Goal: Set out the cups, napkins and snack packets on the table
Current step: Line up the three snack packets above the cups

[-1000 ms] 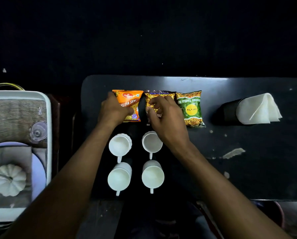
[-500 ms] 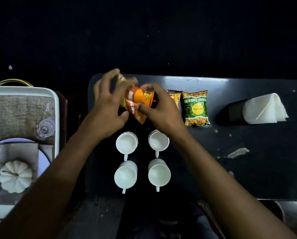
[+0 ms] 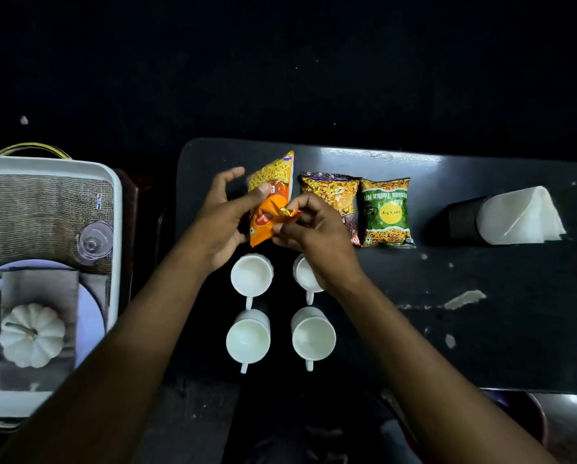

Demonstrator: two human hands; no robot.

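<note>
Step in hand: the snack packets; the orange packet (image 3: 269,199) is up off the worktop (image 3: 481,329), held in both hands above the far left corner.
Left hand (image 3: 222,216): thumb and palm closed on the packet's left side, the other fingers spread loose.
Right hand (image 3: 314,229): fingertips pinching the packet's crumpled lower corner.
Other packets: a brown packet (image 3: 330,195) and a green packet (image 3: 386,212) lie flat, side by side, along the far edge, the brown one just right of the hands.
Cups: four white cups (image 3: 248,339) stand two by two near the front edge, handles toward the person; the right wrist hides part of the far right one.
Napkins: white napkins (image 3: 521,216) sit in a dark holder (image 3: 458,217) toward the far right, well apart from the packets.
Progress: cups and napkins look placed; only this packet seems unsettled.
Next move: likely laying it flat left of the brown packet, in line with the far edge; that calls for keeping it clear of the cups below.
</note>
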